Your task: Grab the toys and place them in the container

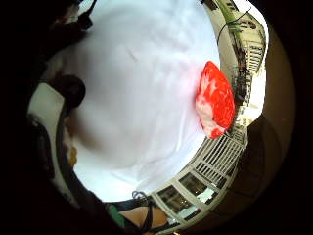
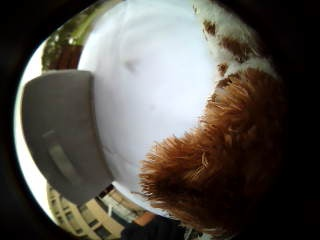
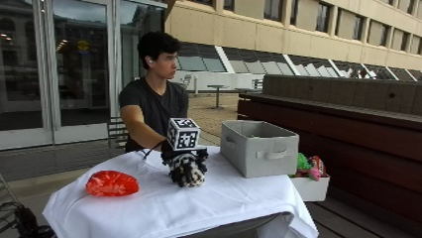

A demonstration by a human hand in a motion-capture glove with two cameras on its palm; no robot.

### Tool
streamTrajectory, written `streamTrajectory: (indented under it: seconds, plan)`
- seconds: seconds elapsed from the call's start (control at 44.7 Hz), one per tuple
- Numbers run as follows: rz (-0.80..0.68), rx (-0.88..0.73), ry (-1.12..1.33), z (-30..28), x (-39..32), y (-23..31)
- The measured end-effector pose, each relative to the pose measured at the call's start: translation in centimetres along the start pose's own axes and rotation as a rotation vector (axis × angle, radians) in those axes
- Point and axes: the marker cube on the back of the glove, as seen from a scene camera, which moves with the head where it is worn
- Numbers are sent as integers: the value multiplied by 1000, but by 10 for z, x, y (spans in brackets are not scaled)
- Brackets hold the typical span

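Observation:
In the outside view my gloved right hand (image 3: 177, 154) grips a furry brown, white and black plush toy (image 3: 187, 171) from above, at the middle of the table. I cannot tell whether the plush still touches the cloth. Its brown fur (image 2: 220, 160) sits close against the palm in the thumb side view. A red and white toy (image 3: 112, 183) lies on the white tablecloth (image 3: 217, 198) to the left, also seen in the little finger side view (image 1: 215, 100). The grey fabric container (image 3: 258, 148) stands open-topped on the right of the table, beside the plush (image 2: 60, 135).
A small white box (image 3: 310, 188) holding colourful toys (image 3: 306, 166) sits beyond the table's right edge, below the container. A dark wooden wall (image 3: 356, 134) runs along the right side. The person stands behind the table.

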Motion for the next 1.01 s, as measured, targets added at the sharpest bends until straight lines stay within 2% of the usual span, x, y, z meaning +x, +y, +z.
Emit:
streamTrajectory:
  seconds: [0.291,0.515,0.672,0.873,1.008]
  plan:
    - [83,130,10,-9,-6,6]
    - [57,186,2,-30,-8,16]
    - [89,234,-61,-87,-9,34]
    - [82,356,-75,-194,-19,60]
    - [27,390,-74,-259,-48,82]
